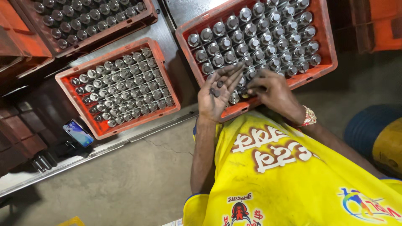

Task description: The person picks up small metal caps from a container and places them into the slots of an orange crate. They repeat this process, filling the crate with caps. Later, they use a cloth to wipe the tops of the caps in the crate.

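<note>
Head view: left hand open, cupping small dark parts; right hand pinching one over orange crate.

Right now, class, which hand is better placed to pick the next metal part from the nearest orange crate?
Probably the right hand: its fingertips sit on the metal parts at the orange crate's front edge. The left hand lies open, palm up, cradling small dark pieces.

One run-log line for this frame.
left hand: palm up, small dark parts | right hand: at crate edge | metal cylinders upright
</note>
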`<state>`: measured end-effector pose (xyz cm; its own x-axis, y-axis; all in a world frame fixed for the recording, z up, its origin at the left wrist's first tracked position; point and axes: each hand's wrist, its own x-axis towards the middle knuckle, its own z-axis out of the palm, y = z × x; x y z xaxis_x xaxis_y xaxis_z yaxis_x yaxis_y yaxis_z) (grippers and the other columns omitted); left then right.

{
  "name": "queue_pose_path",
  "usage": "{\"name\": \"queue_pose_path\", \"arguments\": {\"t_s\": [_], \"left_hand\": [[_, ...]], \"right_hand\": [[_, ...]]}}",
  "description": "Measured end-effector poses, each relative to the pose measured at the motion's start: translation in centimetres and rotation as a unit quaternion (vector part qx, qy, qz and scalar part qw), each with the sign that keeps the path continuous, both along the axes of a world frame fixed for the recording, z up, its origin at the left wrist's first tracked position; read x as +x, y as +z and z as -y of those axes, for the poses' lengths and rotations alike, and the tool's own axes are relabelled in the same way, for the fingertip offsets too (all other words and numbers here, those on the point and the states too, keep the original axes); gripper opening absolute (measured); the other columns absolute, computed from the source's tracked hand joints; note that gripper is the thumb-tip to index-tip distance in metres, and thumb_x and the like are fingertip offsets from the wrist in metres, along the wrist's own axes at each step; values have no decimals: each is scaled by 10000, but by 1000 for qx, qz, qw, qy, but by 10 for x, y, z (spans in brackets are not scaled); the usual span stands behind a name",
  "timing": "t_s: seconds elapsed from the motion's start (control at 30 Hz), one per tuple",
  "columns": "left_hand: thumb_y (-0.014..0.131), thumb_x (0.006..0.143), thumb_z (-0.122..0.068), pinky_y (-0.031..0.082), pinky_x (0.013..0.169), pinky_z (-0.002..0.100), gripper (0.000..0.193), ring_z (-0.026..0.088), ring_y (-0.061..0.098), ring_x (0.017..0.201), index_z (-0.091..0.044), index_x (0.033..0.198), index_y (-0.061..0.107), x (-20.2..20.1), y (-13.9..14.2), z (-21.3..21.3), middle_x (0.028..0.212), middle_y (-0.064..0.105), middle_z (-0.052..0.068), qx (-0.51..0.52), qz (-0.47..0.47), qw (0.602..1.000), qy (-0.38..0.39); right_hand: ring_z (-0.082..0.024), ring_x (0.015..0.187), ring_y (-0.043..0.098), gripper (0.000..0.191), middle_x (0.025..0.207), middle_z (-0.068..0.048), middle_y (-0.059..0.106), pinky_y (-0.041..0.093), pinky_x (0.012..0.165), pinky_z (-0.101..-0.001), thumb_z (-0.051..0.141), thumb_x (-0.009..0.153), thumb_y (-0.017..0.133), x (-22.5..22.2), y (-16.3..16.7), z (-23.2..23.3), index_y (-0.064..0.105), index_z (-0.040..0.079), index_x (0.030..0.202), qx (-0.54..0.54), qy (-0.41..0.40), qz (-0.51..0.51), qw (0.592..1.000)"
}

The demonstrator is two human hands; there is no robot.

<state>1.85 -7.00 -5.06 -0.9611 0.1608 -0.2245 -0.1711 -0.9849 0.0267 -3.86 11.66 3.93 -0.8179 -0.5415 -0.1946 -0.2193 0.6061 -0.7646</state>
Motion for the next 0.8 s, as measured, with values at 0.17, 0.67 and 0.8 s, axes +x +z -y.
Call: {"name": "queue_pose_path", "arguments": {"t_s": [0.17, 0.67, 0.8], "left_hand": [[393, 1164, -226, 305, 1320, 543, 445, 469, 425, 1488, 166, 1339, 505, 1, 4, 3, 1506, 469, 378, 22, -4, 1000, 14], [391, 1133, -276, 282, 1320, 492, 524, 440, 369, 1518, 161, 1406, 487, 7, 9, 3, 1540, 463, 343, 10, -15, 1000, 17], [368, 1140, -311, 359, 1215, 408, 563, 329, 444, 1461, 127, 1475, 480, 11, -8, -6, 1571, 481, 255, 5, 19, 999, 33]], "right_hand": [[-383, 796, 661, 173, 890, -176, 621, 531, 674, -465, -78, 790, 658, 5, -24, -2, 727, -12, 935, 86, 41, -57, 994], [-421, 832, 661, 352, 946, -174, 654, 537, 689, -505, 4, 689, 738, -27, -8, 12, 712, 15, 1040, 128, 126, -82, 980], [-359, 869, 686, 244, 1000, -136, 664, 561, 746, -441, 10, 802, 790, -27, 8, 27, 705, 38, 1028, -24, 128, -91, 987]]}}
